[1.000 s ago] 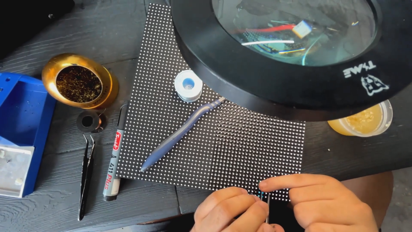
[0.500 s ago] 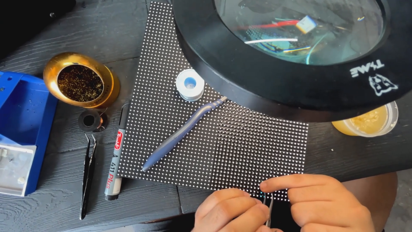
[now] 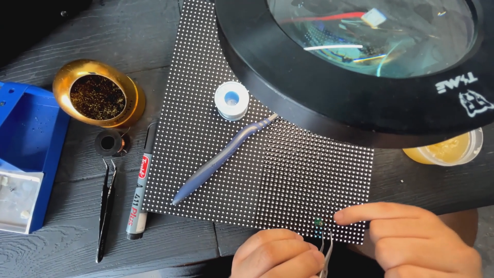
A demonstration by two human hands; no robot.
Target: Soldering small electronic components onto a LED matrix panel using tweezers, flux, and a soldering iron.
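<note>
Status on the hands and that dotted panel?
Left hand grips tweezers, tips at dotted panel near edge. Right hand forefinger steadies panel. Blue tool lies on it.

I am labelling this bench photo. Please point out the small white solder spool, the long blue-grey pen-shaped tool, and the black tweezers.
Small white solder spool (image 3: pixel 231 100), head view, blue centre hub.
Long blue-grey pen-shaped tool (image 3: pixel 221 158), head view, middle of handle.
Black tweezers (image 3: pixel 105 206), head view, middle of the arms.
</note>
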